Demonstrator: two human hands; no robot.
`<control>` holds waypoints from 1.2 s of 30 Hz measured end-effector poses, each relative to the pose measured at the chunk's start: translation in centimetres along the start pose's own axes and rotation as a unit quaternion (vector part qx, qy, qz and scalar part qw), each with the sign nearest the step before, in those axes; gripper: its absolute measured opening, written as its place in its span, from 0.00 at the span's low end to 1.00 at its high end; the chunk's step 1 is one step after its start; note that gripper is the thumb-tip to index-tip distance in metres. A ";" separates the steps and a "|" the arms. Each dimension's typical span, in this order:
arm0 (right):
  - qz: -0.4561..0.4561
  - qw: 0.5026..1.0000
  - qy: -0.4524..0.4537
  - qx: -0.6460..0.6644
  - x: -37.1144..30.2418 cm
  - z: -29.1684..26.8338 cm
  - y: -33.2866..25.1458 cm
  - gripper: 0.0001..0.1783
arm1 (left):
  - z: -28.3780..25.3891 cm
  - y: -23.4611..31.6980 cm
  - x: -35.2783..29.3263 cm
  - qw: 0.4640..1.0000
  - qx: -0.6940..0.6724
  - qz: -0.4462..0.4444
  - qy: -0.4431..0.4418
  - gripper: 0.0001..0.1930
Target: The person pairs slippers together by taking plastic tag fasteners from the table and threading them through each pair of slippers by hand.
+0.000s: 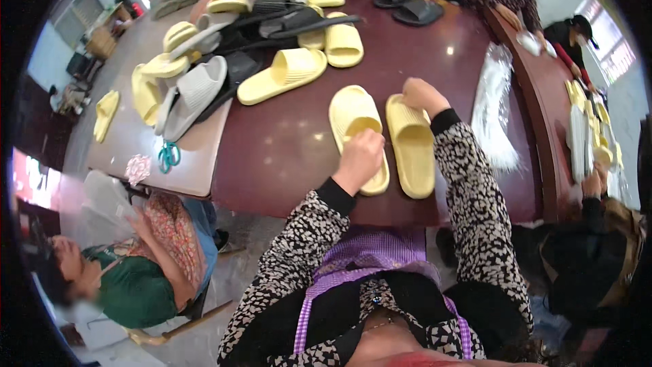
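Two pale yellow slippers lie side by side before me on the dark red table [272, 170], toes pointing away. My left hand [360, 162] is closed over the left slipper [351, 105], its fingertips at the rear edge of the ribbed strap. By the strap of the right slipper [413, 163], at its upper right side, my right hand [426, 97] is closed with fingers curled. What its fingertips hold, if anything, is too small to make out. Left of the pair, another yellow slipper [282, 76] lies tilted across the table.
A pile of yellow, grey and black slippers [197, 92] covers the table's left part. Teal-handled scissors [169, 155] and a pink scrunchie [138, 169] lie near its edge. Clear plastic bags [494, 109] are at right, black slippers [415, 11] at the far side. Other people surround the table.
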State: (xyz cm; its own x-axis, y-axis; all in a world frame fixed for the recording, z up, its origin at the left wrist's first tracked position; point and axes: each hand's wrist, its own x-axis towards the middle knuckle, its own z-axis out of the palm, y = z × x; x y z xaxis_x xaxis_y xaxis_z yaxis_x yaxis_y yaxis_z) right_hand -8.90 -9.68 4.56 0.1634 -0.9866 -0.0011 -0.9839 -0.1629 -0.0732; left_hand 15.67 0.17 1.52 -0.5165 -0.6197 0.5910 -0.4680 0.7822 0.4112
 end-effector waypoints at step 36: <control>-0.015 0.933 0.091 0.348 4.0 -1.0 -10.0 0.11 | -0.7 -1.1 0.9 0.999 -0.010 -0.002 0.041 0.06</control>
State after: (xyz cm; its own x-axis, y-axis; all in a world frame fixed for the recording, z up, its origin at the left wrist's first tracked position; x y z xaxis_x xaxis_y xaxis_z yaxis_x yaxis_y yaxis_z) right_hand 1.55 -11.98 6.26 0.1125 -0.9781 0.1751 -0.6841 -0.2041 -0.7003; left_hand 16.23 -1.22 2.04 -0.4540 -0.6162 0.6435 -0.4545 0.7814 0.4276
